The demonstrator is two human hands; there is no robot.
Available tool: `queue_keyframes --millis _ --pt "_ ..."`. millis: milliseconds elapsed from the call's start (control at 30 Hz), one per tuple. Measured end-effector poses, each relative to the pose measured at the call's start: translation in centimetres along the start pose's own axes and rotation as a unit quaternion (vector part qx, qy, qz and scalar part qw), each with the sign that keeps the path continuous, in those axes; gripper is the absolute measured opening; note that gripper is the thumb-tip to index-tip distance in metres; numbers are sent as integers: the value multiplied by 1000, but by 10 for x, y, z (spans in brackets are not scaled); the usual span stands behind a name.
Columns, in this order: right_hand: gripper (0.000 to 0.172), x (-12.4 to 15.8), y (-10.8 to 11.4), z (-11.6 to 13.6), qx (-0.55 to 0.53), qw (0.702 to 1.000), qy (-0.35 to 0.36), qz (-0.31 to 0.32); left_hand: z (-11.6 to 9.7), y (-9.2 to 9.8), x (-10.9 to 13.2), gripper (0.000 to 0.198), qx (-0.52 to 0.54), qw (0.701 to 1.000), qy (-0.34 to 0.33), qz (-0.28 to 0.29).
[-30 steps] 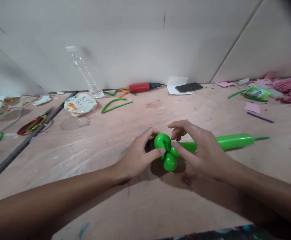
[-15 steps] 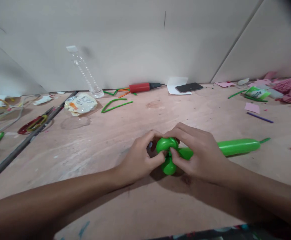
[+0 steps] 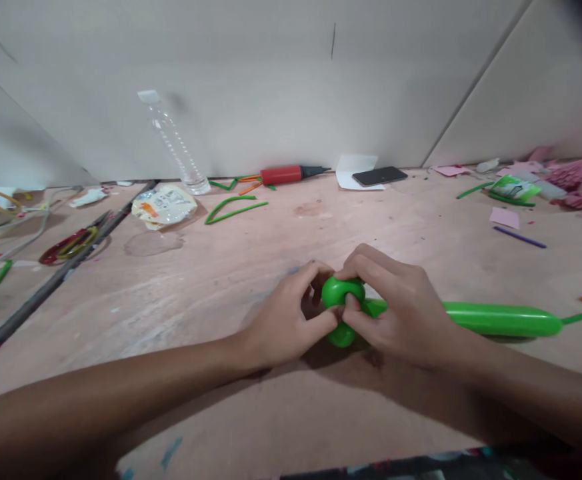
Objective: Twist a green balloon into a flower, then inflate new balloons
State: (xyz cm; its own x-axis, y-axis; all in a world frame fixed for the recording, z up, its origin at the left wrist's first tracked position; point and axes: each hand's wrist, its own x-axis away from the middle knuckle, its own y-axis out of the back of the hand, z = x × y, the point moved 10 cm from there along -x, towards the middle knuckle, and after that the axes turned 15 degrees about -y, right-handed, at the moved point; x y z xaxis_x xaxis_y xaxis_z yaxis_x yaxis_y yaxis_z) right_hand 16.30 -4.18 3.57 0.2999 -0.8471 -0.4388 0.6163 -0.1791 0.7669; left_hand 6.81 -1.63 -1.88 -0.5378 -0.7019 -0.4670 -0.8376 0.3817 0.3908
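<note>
A long green balloon [image 3: 503, 319] is twisted into small round bubbles at its left end, and both my hands grip it there. My left hand [image 3: 288, 320] pinches the bubbles from the left with thumb and fingers. From the right, my right hand [image 3: 401, 307] closes on the same knot of bubbles, its thumb pressed into the middle. The straight part passes behind my right hand and ends in a thin uninflated tip at the right. The twist itself is partly hidden by my thumbs.
By the wall are a clear bottle [image 3: 178, 150], a crumpled plastic packet [image 3: 165, 205], a red balloon pump [image 3: 283, 175] and a phone [image 3: 379, 176]. Uninflated green balloons [image 3: 233, 208] lie nearby. Scissors [image 3: 73, 245] rest at left by a table gap; pink paper [image 3: 581, 175] is piled at right.
The straight part of the balloon has swung toward me and now reaches further right. My hands have shifted slightly right with the bubbles, still pinching them.
</note>
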Motion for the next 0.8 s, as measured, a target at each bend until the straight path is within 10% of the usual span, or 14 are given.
queue_keyframes --millis 267,800 --pt "42 -3 -2 -6 -7 999 -11 50 9 3 3 26 66 996 34 -38" --pt "17 6 6 8 52 997 54 -29 6 13 6 28 52 994 13 -100"
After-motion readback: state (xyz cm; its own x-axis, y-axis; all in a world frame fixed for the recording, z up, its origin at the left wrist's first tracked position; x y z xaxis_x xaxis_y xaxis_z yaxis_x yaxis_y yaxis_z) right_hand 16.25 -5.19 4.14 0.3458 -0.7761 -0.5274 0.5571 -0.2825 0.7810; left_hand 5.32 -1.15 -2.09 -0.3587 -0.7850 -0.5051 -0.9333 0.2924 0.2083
